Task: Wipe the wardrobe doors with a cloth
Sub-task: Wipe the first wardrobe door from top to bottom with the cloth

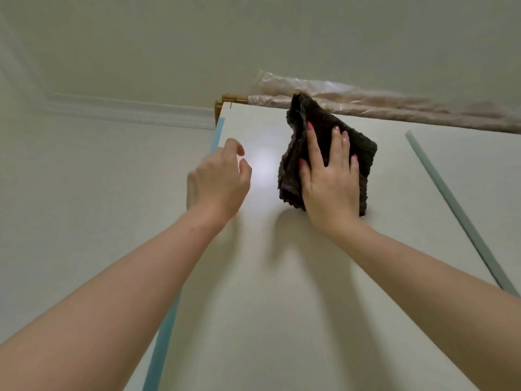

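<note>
One dark cloth [329, 153], one white wardrobe door [267, 277]. My right hand [329, 182] presses it flat, fingers spread; my left hand [218, 182] hovers loosely curled, holding nothing.

Under our right hand [329, 179] we press a dark cloth [324, 148], thick, coarse-woven and matt, flat against the wardrobe door [282, 277], whose pale panel looks smooth and semi-glossy, with a soft glare just left of the grip. Above the grip, crinkled, shiny clear plastic wrap [352, 100] lies along the top, beside a yellowish wood-like corner piece [225, 101].
</note>
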`<state>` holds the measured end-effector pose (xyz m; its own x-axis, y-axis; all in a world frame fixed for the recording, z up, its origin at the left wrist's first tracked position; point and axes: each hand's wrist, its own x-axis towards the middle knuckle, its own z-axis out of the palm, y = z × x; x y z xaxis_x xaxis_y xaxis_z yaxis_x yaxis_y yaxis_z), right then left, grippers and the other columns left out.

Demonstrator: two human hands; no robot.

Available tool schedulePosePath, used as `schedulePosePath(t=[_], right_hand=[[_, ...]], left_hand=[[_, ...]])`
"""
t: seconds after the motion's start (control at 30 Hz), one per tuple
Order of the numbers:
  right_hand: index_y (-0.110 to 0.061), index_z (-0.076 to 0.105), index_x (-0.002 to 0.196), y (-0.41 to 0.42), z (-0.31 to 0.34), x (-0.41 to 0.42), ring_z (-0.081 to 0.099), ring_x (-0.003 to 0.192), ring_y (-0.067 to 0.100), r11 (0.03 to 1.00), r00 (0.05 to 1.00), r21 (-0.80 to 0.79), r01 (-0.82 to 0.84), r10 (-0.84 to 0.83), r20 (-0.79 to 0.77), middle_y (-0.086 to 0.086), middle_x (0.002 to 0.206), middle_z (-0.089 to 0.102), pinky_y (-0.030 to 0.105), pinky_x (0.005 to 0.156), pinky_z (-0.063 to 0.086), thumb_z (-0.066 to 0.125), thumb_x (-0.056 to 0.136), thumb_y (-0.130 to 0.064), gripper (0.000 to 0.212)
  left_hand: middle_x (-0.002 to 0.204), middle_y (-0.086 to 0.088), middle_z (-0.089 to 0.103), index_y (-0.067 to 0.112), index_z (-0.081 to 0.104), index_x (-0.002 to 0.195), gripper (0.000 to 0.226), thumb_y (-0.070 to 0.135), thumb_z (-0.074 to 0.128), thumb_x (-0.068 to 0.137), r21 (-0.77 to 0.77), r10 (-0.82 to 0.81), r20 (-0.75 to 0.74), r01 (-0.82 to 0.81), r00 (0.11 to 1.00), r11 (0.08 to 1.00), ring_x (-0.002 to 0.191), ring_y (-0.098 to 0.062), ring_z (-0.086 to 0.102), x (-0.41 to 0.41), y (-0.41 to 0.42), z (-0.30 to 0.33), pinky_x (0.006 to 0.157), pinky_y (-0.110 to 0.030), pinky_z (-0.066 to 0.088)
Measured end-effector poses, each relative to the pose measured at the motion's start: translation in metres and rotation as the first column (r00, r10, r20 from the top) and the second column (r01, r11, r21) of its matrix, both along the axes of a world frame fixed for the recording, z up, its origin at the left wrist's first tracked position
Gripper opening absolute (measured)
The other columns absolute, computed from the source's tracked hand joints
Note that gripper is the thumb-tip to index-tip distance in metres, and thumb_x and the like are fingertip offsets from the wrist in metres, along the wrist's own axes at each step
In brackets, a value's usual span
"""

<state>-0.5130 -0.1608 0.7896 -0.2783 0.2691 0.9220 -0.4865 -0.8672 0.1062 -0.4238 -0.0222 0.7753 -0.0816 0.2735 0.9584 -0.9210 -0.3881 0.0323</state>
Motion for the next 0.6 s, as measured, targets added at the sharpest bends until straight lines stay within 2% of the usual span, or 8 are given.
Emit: schedulePosePath(t=[0.1, 0.17, 0.27, 0.33, 0.6], right_hand=[[-0.032, 0.0, 0.151, 0.028, 0.019, 0.019, -0.003, 0.146, 0.032, 0.999, 0.992, 0.029, -0.019, 0.023, -0.123, 0.018, 0.158, 0.001, 0.053, 0.116, 0.007, 0.023, 0.103, -0.037, 0.054], [-0.038, -0.004, 0.15, 0.044, 0.026, 0.034, -0.008, 0.146, 0.032, 0.998, 0.953, 0.052, -0.038, 0.052, -0.298, 0.017, 0.158, -0.004, 0.058, 0.114, 0.003, 0.02, 0.103, -0.038, 0.053], [-0.043, -0.003, 0.149, 0.052, 0.022, 0.062, -0.016, 0.144, 0.035, 0.994, 0.859, 0.049, 0.097, -0.059, -0.509, 0.015, 0.158, -0.011, 0.064, 0.111, -0.006, 0.013, 0.101, -0.046, 0.05], [-0.044, -0.002, 0.149, 0.05, 0.019, 0.07, -0.019, 0.143, 0.035, 0.989, 0.853, 0.019, 0.144, -0.115, -0.509, 0.014, 0.158, -0.013, 0.064, 0.11, -0.01, 0.009, 0.1, -0.05, 0.051], [-0.046, 0.002, 0.148, 0.063, 0.064, 0.076, -0.016, 0.145, 0.032, 0.988, 0.867, 0.084, 0.131, -0.074, -0.493, 0.012, 0.159, -0.009, 0.063, 0.11, -0.01, 0.011, 0.094, -0.064, 0.057]], left_hand=[[0.121, -0.01, 0.057, 0.015, 0.046, 0.126, 0.033, 0.026, 0.034, 0.097, -0.012, 0.033, -0.046, -0.033, 0.998, 0.999, 0.111, -0.029, 0.048, 0.006, 0.009, 0.011, 0.081, -0.038, 0.036], [0.128, -0.011, 0.054, 0.016, 0.044, 0.131, 0.036, 0.027, 0.033, 0.098, -0.037, 0.034, -0.034, -0.035, 0.999, 0.999, 0.119, -0.029, 0.044, 0.009, 0.015, 0.016, 0.093, -0.04, 0.035], [0.135, -0.009, 0.051, 0.019, 0.041, 0.136, 0.039, 0.027, 0.032, 0.098, -0.041, 0.067, -0.026, -0.068, 0.997, 0.997, 0.125, -0.028, 0.042, 0.019, 0.024, 0.019, 0.103, -0.042, 0.032], [0.137, -0.008, 0.05, 0.02, 0.04, 0.136, 0.04, 0.028, 0.031, 0.098, -0.037, 0.05, -0.04, -0.052, 0.998, 0.998, 0.126, -0.028, 0.042, 0.029, 0.03, 0.017, 0.101, -0.042, 0.032], [0.14, -0.001, 0.049, 0.024, 0.042, 0.138, 0.041, 0.029, 0.031, 0.098, 0.01, 0.08, 0.055, -0.08, 0.995, 0.997, 0.128, -0.022, 0.042, 0.048, 0.031, 0.018, 0.101, -0.036, 0.033]])
